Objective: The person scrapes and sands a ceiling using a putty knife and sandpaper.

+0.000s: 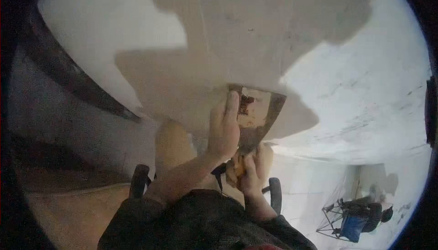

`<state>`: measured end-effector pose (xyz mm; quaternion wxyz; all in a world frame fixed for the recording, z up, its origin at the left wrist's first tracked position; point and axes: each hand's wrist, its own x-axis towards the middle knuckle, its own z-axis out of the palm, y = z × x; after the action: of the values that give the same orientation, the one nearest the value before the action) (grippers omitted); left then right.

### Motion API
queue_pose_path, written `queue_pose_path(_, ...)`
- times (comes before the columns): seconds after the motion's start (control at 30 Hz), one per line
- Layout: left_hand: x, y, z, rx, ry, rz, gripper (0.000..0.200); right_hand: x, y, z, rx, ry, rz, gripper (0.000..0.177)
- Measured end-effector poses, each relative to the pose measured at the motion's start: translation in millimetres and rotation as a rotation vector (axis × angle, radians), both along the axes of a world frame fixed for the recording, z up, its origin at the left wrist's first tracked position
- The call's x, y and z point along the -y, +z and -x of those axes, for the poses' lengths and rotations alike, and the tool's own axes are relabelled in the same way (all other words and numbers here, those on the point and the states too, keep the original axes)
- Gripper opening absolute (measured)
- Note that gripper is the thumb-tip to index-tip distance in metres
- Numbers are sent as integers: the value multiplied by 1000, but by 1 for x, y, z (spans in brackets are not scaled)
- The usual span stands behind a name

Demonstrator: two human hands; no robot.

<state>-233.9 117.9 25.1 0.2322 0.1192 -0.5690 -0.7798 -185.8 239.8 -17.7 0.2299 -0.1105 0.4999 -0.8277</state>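
Note:
A wide putty knife (261,113) with a stained, trapezoid blade lies against the pale, smooth surface (246,36) ahead of me. Its broad edge faces away from me, and a dark printed mark shows on the blade. My right hand (252,172) is closed around the yellowish handle (236,167) at the near end. Stretched fingers of my left hand (224,129) lie flat along the blade's left side, touching it. The undersides of both hands are hidden.
Dark padded bars (138,181) stand either side of my body. A long dark strip (82,74) crosses the left. At lower right, a person (374,216) in dark clothing is by a thin metal frame (329,220) and a blue item (353,225). Large shadows fall across the pale surface.

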Motion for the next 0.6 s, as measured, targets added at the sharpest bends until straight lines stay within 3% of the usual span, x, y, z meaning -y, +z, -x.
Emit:
queue_pose_path(0.1, 0, 2, 3, -44, 39, 65, 49, 5, 8, 9, 35, 24, -13, 37)
queue_pose_path(0.17, 1, 2, 3, -38, 45, 91, 48, 14, 7, 9, -160, -100, -150, 32)
queue_pose_path(0.23, 4, 4, 1, -1, 22, 100, 45, 15, 6, 11, -114, -65, -74, 28)
queue_pose_path(0.27, 5, 4, 0, 19, 9, 105, 44, 11, 6, 11, 35, 29, 70, 27)
queue_pose_path(0.33, 6, 4, -1, 42, 2, 95, 43, 7, -2, 9, -187, -29, -137, 25)
queue_pose_path(0.37, 5, 2, 0, 46, 8, 81, 42, 3, -18, 7, -556, -181, -486, 24)
queue_pose_path(0.43, 0, -8, 4, 23, 63, 14, 42, 11, -12, 7, -569, -300, -616, 25)
queue_pose_path(0.47, 1, -8, 4, 40, 58, 30, 41, 15, 4, 3, -216, -257, -393, 26)
queue_pose_path(0.53, 2, -5, 1, 79, 47, 57, 40, 19, -3, -2, -48, -297, -320, 27)
queue_pose_path(0.6, 3, -1, 2, 34, 79, 31, 39, 12, -36, -6, -293, -371, -500, 26)
